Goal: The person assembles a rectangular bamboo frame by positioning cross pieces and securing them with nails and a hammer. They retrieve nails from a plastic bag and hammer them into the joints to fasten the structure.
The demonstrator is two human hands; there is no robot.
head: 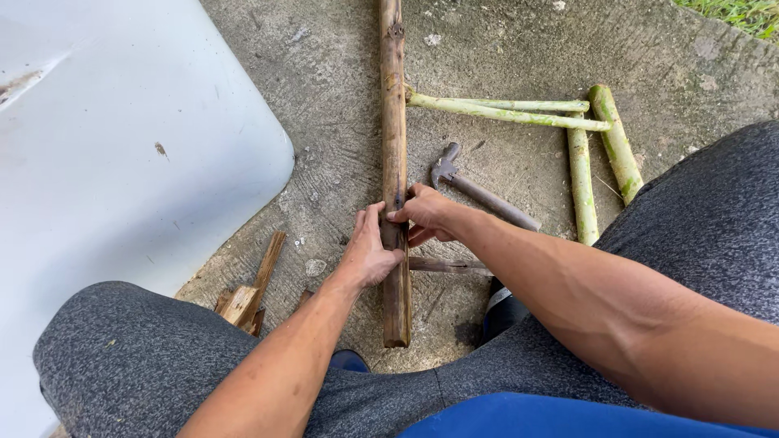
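Observation:
A long brown wooden pole (393, 122) lies lengthwise on the concrete ground between my knees. My left hand (369, 251) grips the pole from the left near its lower part. My right hand (423, 215) presses on the same spot from the right, fingertips pinched at the pole's top face; what they pinch is too small to tell. A hammer (479, 191) with a metal head and dark handle lies just right of the pole, behind my right hand. A thin dark stick (442, 265) pokes out to the right from under the pole.
Several green cut stalks (580, 162) lie at the right, two crossing toward the pole. A large white curved surface (122, 146) fills the left. Wood scraps (251, 292) lie by my left knee. Grass (742, 12) shows at the top right corner.

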